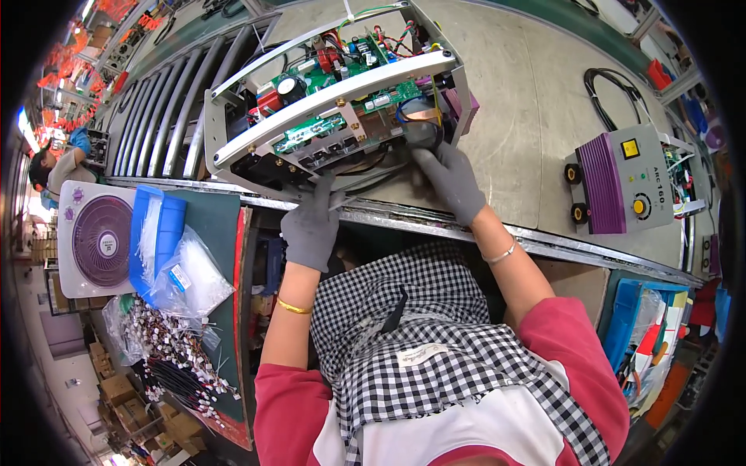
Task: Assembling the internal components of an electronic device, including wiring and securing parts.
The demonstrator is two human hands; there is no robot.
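Head view, looking down at a grey bench top (528, 116). An open metal chassis (342, 97) sits at 12 o'clock, tilted, its long side running from 9 o'clock up toward 2 o'clock. Green circuit boards (342, 74) with capacitors and red, green and blue wiring fill the frame. White crossbar (326, 105) spans the front, fixed with brass screws.

Left hand (311, 225), grey glove, sits at the chassis's lower edge, about 6 o'clock of the frame. Fingers point up, index finger extended against the underside near the black connector row (326, 155). Hand is loosely curled; whether it has hold of anything cannot be told. Gold bangle (294, 308) on the left forearm.

Right hand (449, 180), grey glove, reaches into the chassis's lower right corner, at 4 o'clock of the frame. Fingers are bent around a dark rounded part with copper-coloured winding (420, 124); the contact is visible, a firm hold is not clear. Thin bracelet (501, 255) on the right wrist.

At 3 o'clock, well apart from the chassis: a finished grey unit with purple ribbed side panel (618, 186), yellow knob, black terminals. Black cable coil (614, 97) above it.

At 9 o'clock: small purple fan (101, 241), blue tray (159, 233), clear plastic bags (190, 276). At 7 o'clock: heap of small white connectors with wires (171, 342).

At 4 o'clock: blue bin (629, 318) with mixed items.
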